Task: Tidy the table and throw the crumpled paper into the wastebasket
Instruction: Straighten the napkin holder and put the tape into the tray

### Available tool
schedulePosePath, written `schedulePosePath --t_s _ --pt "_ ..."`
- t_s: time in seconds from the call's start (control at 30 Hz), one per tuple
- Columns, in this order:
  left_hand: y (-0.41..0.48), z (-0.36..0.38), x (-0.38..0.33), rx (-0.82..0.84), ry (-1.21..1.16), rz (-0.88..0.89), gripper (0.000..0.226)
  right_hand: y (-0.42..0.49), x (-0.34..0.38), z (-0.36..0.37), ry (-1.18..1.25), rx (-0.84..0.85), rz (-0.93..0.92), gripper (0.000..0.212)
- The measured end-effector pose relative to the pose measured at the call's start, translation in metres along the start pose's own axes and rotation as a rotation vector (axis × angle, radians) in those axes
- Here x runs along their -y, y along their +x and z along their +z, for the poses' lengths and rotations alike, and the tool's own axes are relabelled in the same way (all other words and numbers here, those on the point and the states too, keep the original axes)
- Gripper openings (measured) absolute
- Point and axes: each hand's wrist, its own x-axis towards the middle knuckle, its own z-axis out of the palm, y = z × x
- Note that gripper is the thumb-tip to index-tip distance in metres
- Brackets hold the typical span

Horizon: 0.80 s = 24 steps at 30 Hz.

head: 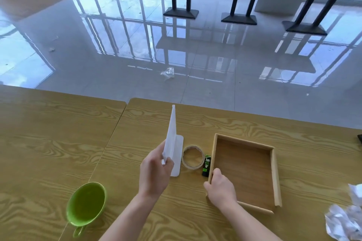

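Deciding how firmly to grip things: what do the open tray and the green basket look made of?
Tray: apparently wood or wood-look board, matte, visible grain on floor and walls. Green basket: likely plastic, smooth with slight sheen, uniform colour, moulded handle.

Two forearms bare up to frame edge, no sleeves visible. Left hand [154, 174] bare, no ring, no glove. Right hand [220, 190] bare also, wrist without watch or band.
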Motion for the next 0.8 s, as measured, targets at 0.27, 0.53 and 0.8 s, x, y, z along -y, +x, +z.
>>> schedulePosePath --t_s 0.27,0.53,0.8 --pt "0.023 -0.025 0.024 -0.044 0.016 0.004 0.053 0.019 0.044 0.010 -0.017 0.037 -0.040 0.012" --pt "0.055 -0.045 0.049 -0.069 0.023 -0.019 0.051 0.044 0.088 0.019 -0.040 0.047 -0.078 0.013" --pt "0.087 -0.061 0.072 -0.080 0.042 -0.024 0.044 0.068 0.124 0.026 -0.064 0.043 -0.096 0.016"
